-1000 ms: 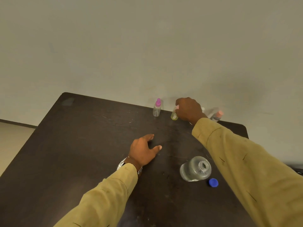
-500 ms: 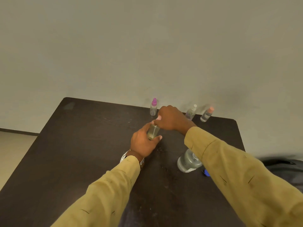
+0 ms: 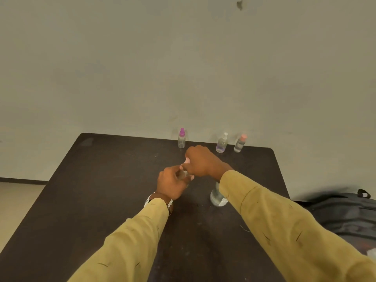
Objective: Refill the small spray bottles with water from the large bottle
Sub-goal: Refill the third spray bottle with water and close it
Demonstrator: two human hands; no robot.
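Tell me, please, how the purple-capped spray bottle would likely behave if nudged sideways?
The purple-capped spray bottle stands tall and narrow, so it would probably tip rather than slide. Its clear body looks nearly empty, so it is likely light. Being round, it may roll once down, and the far edge of the table is close.

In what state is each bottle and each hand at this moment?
small bottle: held by both hands.
left hand: grips its body.
right hand: grips its pink top.
purple-capped bottle: upright, capped.
white-topped bottle: upright, capped.
pink-capped bottle: upright, capped.
large bottle: upright, mouth hidden by the right sleeve.
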